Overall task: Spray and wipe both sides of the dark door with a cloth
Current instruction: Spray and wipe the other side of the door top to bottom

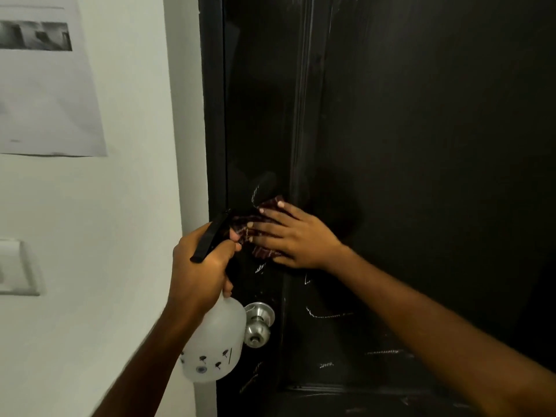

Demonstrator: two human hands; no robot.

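- The door (421,145) fills the middle and right of the view, dark and glossy, set in a dark frame (213,115). Faint streaks run down it, and small pale marks are scattered over its lower part.
- The cloth (255,221), dark with thin pale stripes, is pressed flat against the left part of the door, near the frame and above the knob (258,323).
- The right hand (294,239) is laid over the cloth with its fingers straight and spread. The cloth is pinned to the door, not gripped.
- The bottle (216,338), translucent white with a black spray head, is held by the left hand (198,266), whose fingers are curled round its neck. Whether the trigger is squeezed cannot be told.
- The spray head is pointed at the door just beside the cloth, close to the right fingertips.
- The silver knob sits below both hands, its left side partly covered by the bottle.
- A pale wall (135,176) lies left of the frame.
- A sheet (45,85) with a grey picture is fixed high on the wall.
- A pale switch (18,266) is seen lower, at the left edge.
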